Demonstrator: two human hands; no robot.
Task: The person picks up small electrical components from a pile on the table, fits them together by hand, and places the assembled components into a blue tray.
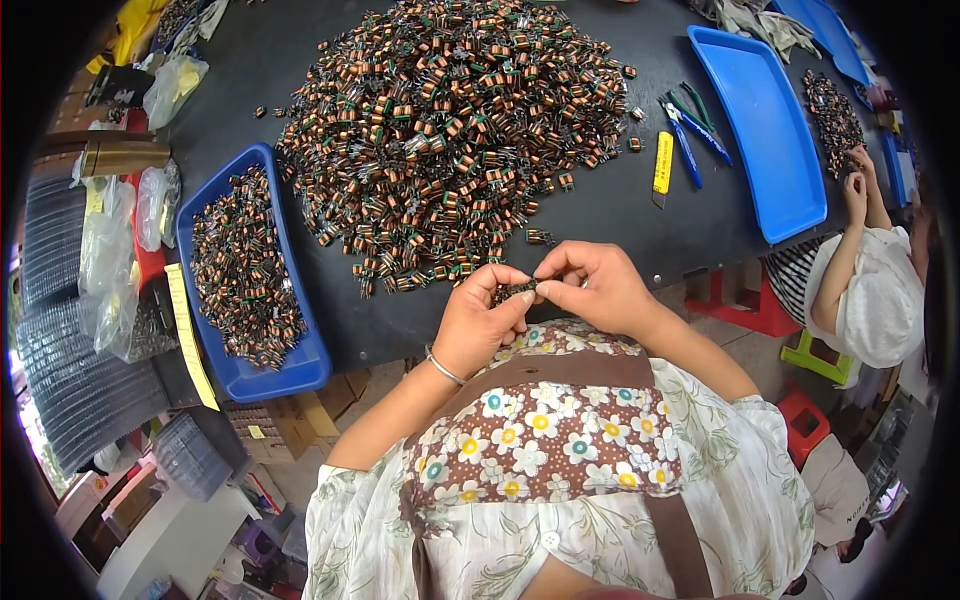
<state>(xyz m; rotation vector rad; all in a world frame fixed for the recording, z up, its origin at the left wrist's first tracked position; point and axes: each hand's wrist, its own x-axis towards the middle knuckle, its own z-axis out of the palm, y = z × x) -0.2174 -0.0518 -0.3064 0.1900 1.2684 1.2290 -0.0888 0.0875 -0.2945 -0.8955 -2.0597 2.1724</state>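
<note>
At the near edge of the tabletop [650, 60], head view: left hand [480, 325] and right hand [595, 285] meet just off the edge, fingertips pinching one small coil part [515, 291] between them; both hands grasping it, left from below, right from above, held up close to the body, likely so the part can be looked over; bracelet [443, 368] on the left wrist; a flowered apron covers the lap below.

Big loose heap of coil parts [450, 130], copper windings with green and black bits, fills the middle of the tabletop, its near fringe just beyond the hands, within easy reach; a few strays lie apart from it.

Blue tray [300, 365] at the left near corner, overhanging the edge, holds a thinner layer of the same parts; placed beside the left hand, probably for drop-off.

Empty blue tray [770, 130] toward the right edge; between it and the heap lie a yellow utility knife [663, 165] and blue-handled pliers [690, 130], untouched.

Far right, another person's hands [858, 180] work by a smaller pile [832, 115]; plastic bags [150, 205] and stacked dark trays [70, 360] sit off the left edge.
</note>
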